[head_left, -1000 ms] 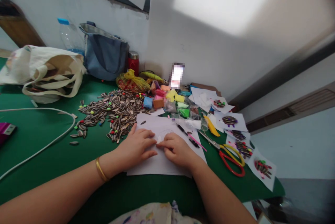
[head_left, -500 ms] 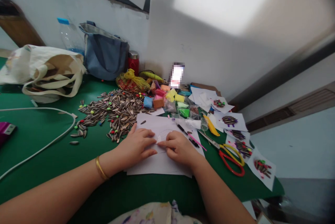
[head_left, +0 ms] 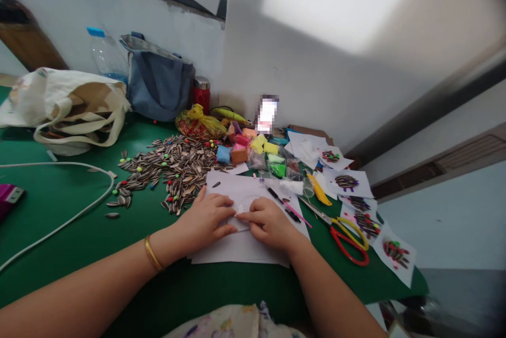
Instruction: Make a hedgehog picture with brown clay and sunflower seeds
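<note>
My left hand (head_left: 212,216) lies flat on white paper (head_left: 241,253), its fingers stretched out and apart, holding nothing. Opposite it, my right hand (head_left: 271,222) presses its extended index finger onto a smaller white sheet (head_left: 240,224); its other fingers are bent, and nothing shows in them. Both hands' fingertips nearly meet at a whitish patch on this sheet, too small to make out. A faint drawn outline (head_left: 247,202) shows just above them. One sunflower seed (head_left: 216,184) rests on the paper beyond my left hand.
Sunflower seeds (head_left: 185,164) are heaped at the left, with coloured bits among them. Behind are bagged clay blocks (head_left: 239,155) and a phone (head_left: 267,114). Pens (head_left: 292,215), scissors (head_left: 332,222), a yellow cutter (head_left: 319,190) and seed-decorated cards (head_left: 395,253) lie right. A white cable (head_left: 87,206) curves left.
My right hand has shifted very slightly left, its index finger still pressed to the sheet. My left hand stays in place.
</note>
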`<state>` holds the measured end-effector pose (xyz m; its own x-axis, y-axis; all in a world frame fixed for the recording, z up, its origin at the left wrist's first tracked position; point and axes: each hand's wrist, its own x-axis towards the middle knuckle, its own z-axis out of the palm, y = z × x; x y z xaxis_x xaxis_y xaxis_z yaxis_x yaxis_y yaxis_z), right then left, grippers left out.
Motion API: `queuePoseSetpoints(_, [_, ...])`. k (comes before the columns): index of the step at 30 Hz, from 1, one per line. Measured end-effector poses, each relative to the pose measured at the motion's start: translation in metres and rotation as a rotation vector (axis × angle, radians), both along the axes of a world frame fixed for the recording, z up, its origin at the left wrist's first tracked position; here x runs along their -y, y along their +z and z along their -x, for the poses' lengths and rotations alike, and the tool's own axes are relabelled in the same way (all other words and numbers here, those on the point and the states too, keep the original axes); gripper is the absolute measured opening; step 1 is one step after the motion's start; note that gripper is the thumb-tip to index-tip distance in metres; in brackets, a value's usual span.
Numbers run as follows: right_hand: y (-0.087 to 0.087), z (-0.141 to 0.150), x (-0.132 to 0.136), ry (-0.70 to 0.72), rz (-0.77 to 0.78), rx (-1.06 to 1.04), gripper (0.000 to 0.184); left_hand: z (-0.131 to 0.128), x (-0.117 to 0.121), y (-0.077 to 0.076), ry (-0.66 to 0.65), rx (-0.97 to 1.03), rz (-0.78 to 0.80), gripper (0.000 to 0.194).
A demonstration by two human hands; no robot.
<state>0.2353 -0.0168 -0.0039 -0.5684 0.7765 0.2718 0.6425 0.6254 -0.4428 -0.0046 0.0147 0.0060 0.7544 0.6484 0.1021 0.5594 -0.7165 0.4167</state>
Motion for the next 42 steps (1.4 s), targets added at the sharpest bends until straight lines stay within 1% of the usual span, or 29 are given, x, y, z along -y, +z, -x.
queuePoseSetpoints(4, [0.001,-0.0009,-0.0006,-0.01,0.008,-0.065,0.042,-0.0002,0.0003,0.0018,-0.002,-0.003,0.0,0.031])
queuePoseSetpoints(8, [-0.0013,0.0012,-0.0001,0.014,0.019,-0.015,0.041,-0.0003,-0.0004,0.0013,-0.008,-0.005,0.006,0.03])
queuePoseSetpoints(11, [-0.0045,0.0033,0.0003,0.011,0.003,0.028,0.04,-0.0001,-0.0009,0.0001,-0.01,-0.006,0.012,0.03])
queuePoseSetpoints(14, [-0.0064,0.004,0.0004,0.015,-0.016,0.029,0.04,0.0,-0.001,-0.0009,-0.007,-0.011,0.008,0.031])
queuePoseSetpoints(18, [-0.0052,0.0046,0.0008,-0.002,-0.026,-0.003,0.04,-0.0001,-0.0006,-0.0008,-0.001,-0.022,0.0,0.032])
queuePoseSetpoints(24, [-0.0012,0.0087,0.0024,0.007,-0.015,0.054,0.037,-0.0004,0.0004,-0.0011,0.001,-0.008,-0.005,0.03])
queuePoseSetpoints(28, [-0.0005,0.0055,0.0015,-0.029,-0.011,-0.039,0.039,0.0002,0.0003,-0.0013,0.0,-0.003,-0.01,0.031])
queuePoseSetpoints(31, [-0.0001,0.0018,0.0,-0.043,0.02,-0.102,0.032,0.0006,-0.0002,-0.0016,0.0,0.006,-0.021,0.032])
queuePoseSetpoints(34, [-0.0002,0.0007,-0.0009,-0.032,0.05,-0.091,0.03,0.0007,-0.0005,-0.0024,-0.001,0.016,-0.032,0.032])
queuePoseSetpoints(42, [-0.0005,0.0033,-0.0003,-0.038,0.052,-0.069,0.034,0.0006,-0.0002,-0.0029,0.002,0.009,-0.027,0.031])
